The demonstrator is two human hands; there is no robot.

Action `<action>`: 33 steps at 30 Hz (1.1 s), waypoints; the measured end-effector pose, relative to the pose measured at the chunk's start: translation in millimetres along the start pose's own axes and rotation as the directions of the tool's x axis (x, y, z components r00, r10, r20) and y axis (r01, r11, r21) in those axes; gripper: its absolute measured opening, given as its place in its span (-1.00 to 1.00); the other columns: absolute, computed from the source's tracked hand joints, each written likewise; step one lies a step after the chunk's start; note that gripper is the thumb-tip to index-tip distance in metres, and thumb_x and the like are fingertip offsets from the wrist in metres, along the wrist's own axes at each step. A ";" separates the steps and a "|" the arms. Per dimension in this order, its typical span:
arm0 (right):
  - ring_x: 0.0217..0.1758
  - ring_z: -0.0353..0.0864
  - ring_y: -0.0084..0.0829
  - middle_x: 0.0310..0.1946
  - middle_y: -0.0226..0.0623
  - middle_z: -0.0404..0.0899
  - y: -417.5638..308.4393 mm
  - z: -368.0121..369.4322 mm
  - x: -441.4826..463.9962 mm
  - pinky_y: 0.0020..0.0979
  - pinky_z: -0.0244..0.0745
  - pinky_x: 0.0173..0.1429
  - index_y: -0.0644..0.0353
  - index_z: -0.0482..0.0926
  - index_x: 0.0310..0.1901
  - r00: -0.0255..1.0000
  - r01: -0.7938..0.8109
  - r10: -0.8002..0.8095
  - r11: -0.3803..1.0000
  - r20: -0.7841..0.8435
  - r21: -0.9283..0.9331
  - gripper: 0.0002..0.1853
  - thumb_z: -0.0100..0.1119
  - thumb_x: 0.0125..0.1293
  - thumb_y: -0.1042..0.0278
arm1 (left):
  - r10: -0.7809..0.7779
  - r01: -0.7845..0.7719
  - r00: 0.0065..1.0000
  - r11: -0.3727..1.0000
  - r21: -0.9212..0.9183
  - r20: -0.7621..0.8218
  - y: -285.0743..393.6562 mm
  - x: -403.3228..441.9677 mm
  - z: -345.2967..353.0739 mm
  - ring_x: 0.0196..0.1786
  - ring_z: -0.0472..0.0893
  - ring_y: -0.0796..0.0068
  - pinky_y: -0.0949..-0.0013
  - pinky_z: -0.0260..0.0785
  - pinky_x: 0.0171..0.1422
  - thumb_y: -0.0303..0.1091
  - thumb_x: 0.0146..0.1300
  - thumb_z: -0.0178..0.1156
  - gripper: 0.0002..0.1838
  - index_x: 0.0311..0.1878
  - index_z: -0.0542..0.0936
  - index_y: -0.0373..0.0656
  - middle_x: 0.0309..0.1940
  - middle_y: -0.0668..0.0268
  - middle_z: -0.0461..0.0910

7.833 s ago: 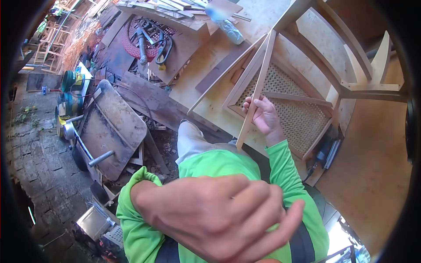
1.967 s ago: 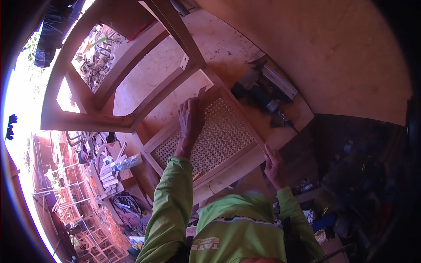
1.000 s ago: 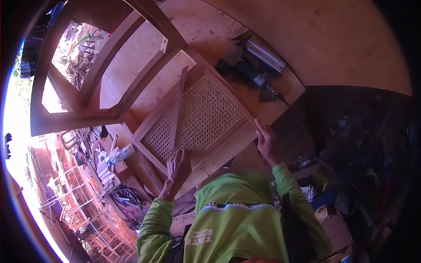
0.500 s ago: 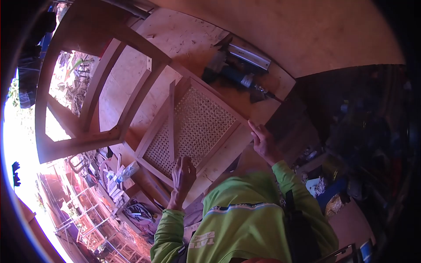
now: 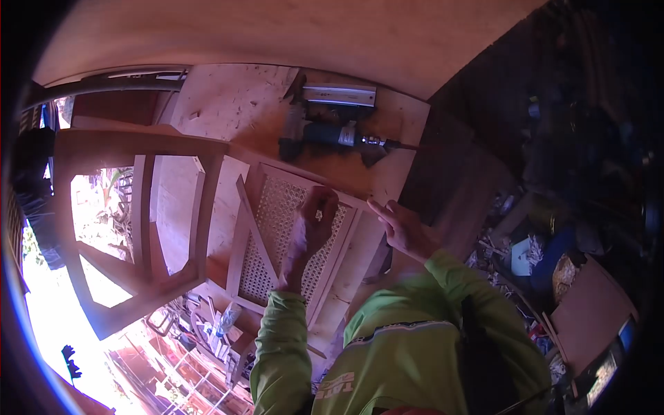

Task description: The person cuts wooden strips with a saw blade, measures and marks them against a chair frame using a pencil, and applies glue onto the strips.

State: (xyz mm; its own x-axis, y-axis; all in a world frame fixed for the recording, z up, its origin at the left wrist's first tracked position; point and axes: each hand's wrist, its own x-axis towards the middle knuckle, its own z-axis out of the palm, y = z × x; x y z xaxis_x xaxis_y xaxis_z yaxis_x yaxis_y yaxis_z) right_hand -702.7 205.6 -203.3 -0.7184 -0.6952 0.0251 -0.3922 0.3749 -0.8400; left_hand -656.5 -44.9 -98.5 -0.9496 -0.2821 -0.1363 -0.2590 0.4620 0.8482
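The chair's wooden seat frame [image 5: 353, 228] holds woven cane [image 5: 259, 282], and a thin wooden strip [image 5: 254, 225] lies diagonally over its left part. My left hand [image 5: 313, 225] is above the cane near the frame's upper right part. Its fingers are curled together, and anything between them is too small to make out. At the frame's right corner my right hand [image 5: 401, 228] rests with the index finger stretched out against the wood. The chair's curved back [image 5: 142, 207] extends to the left of the seat.
A dark power tool [image 5: 332, 133] lies behind the seat on the plywood bench [image 5: 235, 90], beside a metal-cased item [image 5: 339, 95]. Scraps and a plastic bottle [image 5: 228, 317] are at the lower left. A brown board [image 5: 591, 311] and dark clutter stand at the right.
My left hand has moved up from the frame's near edge to above the cane. The view has turned, swinging the chair and tool. My right hand stays at the corner.
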 end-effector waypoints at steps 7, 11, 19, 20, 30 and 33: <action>-0.30 0.67 -0.15 -0.23 -0.22 0.52 -0.1 -0.5 0.4 -0.08 0.65 -0.20 0.00 0.57 0.58 1.000 0.000 0.000 1.000 -0.011 -0.018 -0.24 0.37 0.31 0.64 | 0.065 -0.068 0.988 0.997 0.019 0.142 -1.5 24.2 2.7 -0.17 0.83 0.32 0.25 0.63 -0.12 -0.61 0.47 0.34 -0.87 0.02 0.64 -0.28 -0.18 0.15 0.76; -0.28 0.67 -0.16 -0.21 -0.25 0.52 -1.4 -3.7 1.8 -0.09 0.66 -0.18 0.01 0.58 0.57 1.000 -0.001 0.001 1.000 0.000 -0.014 -0.21 0.38 0.27 0.66 | 0.150 -0.170 0.965 0.982 0.078 0.214 0.9 27.8 -1.6 -0.17 0.78 0.35 0.28 0.62 -0.09 -0.62 0.44 0.34 -0.84 0.04 0.68 -0.28 -0.15 0.17 0.76; -0.29 0.68 -0.20 -0.23 -0.30 0.52 -0.4 -2.8 1.8 -0.10 0.67 -0.19 -0.01 0.58 0.56 1.000 -0.003 0.003 0.999 -0.003 -0.039 -0.19 0.40 0.22 0.64 | 0.036 -0.042 0.989 0.998 0.040 0.145 -15.3 29.1 10.1 -0.26 0.80 0.34 0.24 0.63 -0.16 -0.58 0.47 0.36 -0.87 0.03 0.73 -0.30 -0.20 0.14 0.79; -0.30 0.68 -0.21 -0.23 -0.32 0.53 -1.0 -3.5 2.3 -0.11 0.67 -0.20 -0.01 0.59 0.56 1.000 -0.005 0.005 0.998 0.003 -0.056 -0.18 0.41 0.21 0.64 | 0.056 -0.065 0.980 0.997 0.042 0.190 -15.9 30.4 9.8 -0.23 0.81 0.34 0.26 0.64 -0.10 -0.56 0.48 0.36 -0.85 0.06 0.73 -0.29 -0.18 0.14 0.81; -0.27 0.65 -0.15 -0.24 -0.21 0.52 2.6 -2.7 2.2 -0.11 0.62 -0.18 0.02 0.54 0.62 0.999 -0.001 0.003 0.999 0.041 -0.038 -0.08 0.39 0.13 0.73 | 0.130 -0.147 0.955 0.988 0.047 0.266 -27.3 33.8 20.5 -0.12 0.86 0.28 0.26 0.68 -0.04 -0.56 0.47 0.36 -0.85 0.05 0.76 -0.27 -0.12 0.11 0.84; -0.29 0.66 -0.15 -0.24 -0.21 0.53 5.9 -0.1 1.6 -0.12 0.63 -0.19 0.02 0.54 0.62 1.000 0.011 -0.010 1.000 0.028 -0.010 -0.06 0.39 0.10 0.74 | 0.142 -0.161 0.954 0.986 0.051 0.262 -24.5 33.8 19.3 -0.13 0.86 0.25 0.25 0.68 -0.04 -0.55 0.47 0.36 -0.85 0.04 0.76 -0.26 -0.12 0.11 0.84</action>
State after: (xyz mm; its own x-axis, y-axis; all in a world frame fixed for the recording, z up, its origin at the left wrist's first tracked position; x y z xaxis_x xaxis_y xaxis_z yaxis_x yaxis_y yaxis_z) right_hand -706.2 206.8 -208.2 -0.6977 -0.7161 0.0186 -0.4056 0.3736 -0.8342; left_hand -685.6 -49.5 -133.8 -0.9895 0.0169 -0.1436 -0.1114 0.5440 0.8316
